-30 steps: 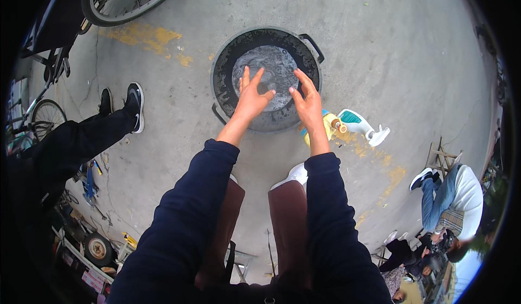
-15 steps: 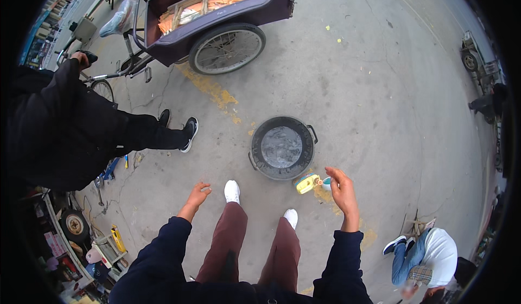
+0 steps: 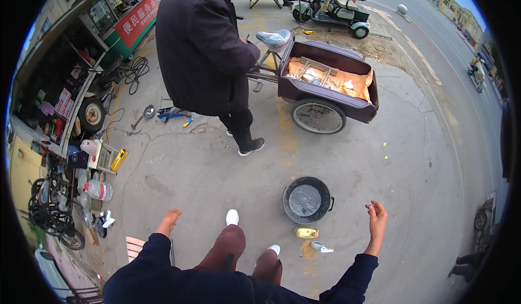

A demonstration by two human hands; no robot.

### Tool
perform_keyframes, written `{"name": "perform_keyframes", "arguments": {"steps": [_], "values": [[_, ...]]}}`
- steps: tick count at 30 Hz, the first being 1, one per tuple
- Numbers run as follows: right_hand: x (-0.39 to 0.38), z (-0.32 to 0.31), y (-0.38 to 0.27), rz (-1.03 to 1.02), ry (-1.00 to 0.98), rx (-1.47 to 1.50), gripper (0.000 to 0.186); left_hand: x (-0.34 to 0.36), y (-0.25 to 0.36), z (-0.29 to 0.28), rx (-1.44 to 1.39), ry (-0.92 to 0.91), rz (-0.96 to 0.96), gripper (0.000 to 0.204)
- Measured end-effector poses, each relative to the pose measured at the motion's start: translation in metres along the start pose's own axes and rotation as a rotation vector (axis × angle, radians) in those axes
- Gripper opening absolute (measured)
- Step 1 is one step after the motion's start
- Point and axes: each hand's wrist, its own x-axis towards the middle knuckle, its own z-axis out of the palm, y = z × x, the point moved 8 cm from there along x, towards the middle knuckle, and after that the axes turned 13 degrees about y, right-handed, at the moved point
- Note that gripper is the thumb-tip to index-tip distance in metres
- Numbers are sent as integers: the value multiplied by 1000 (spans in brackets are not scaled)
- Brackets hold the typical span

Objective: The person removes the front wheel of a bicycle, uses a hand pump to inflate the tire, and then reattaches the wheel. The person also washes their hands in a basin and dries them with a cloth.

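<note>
My left hand (image 3: 169, 221) hangs in the air at the left of my body, fingers extended and holding nothing. Out to the right, my right hand (image 3: 376, 221) is raised with its fingers loosely bent and apart, also without anything in it. Nearest to it is a round black tub (image 3: 288, 195) on the ground, with greyish water in the bottom and a handle at its side. In front of the tub lies a yellow bottle (image 3: 306, 233). A small teal-and-white item (image 3: 321, 246) is just beside that bottle; its kind is unclear. Neither hand touches these things.
A person in dark clothes (image 3: 206, 54) stands ahead beside a cargo tricycle (image 3: 331, 97). Tools, including a blue jack-like one (image 3: 172, 114), lie on the ground at left. A small stool (image 3: 103, 157), a wheel (image 3: 91, 114) and a large water bottle (image 3: 99, 190) stand along the stall.
My view has tilted up and swung left, bringing the stall and road into sight. My right hand is farther out to the right. The seated person at lower right has left the view.
</note>
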Motion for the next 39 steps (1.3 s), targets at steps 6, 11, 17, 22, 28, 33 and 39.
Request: {"name": "perform_keyframes", "arguments": {"steps": [6, 11, 17, 22, 28, 33, 39], "values": [[-90, 44, -99, 76, -620, 594, 39, 4, -66, -101, -257, 76, -76, 43], [-104, 175, -67, -529, -294, -720, 38, 42, -135, -180, -402, 92, -114, 36], [-255, 450, -115, -618, -722, -573, 41, 101, -236, -315, -616, 211, -256, 32], [-380, 651, -238, -648, -884, -442, 32, 154, -272, -453, -896, 317, -314, 36], [-491, 841, -373, -854, -1065, -479, 32, 234, -282, -572, -1115, 433, -246, 36], [-549, 991, -433, -930, -1037, -483, 31, 327, -280, -651, -1181, 433, -295, 34], [-619, 1221, -520, -934, -1168, -599, 28, 440, -229, -812, -1208, 529, -292, 39]]}}
